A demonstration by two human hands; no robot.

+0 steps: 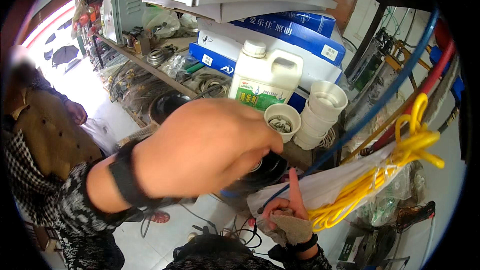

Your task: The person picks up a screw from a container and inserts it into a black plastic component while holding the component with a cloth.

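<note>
My left hand (pixel 200 145) fills the middle of the view, back toward me, with a black band (pixel 125 180) on the wrist. Its bent fingers reach to a small white cup (pixel 282 120) of metal bits and a black round reel (pixel 267 167) beneath; the fingertips are hidden, so any hold is unclear. Lower down, my right hand (pixel 290 215), in a beige fingerless glove, points its index finger up. The other fingers curl around the lower end of a thin blue cable (pixel 350 130) that rises to the upper right.
A white jug with a green label (pixel 265 77), stacked white cups (pixel 322 112) and blue-and-white boxes (pixel 300 35) sit on the shelf behind. A yellow rope bundle (pixel 400 160) and red cable (pixel 440 70) hang at right. Another person in a brown coat (pixel 45 130) stands left.
</note>
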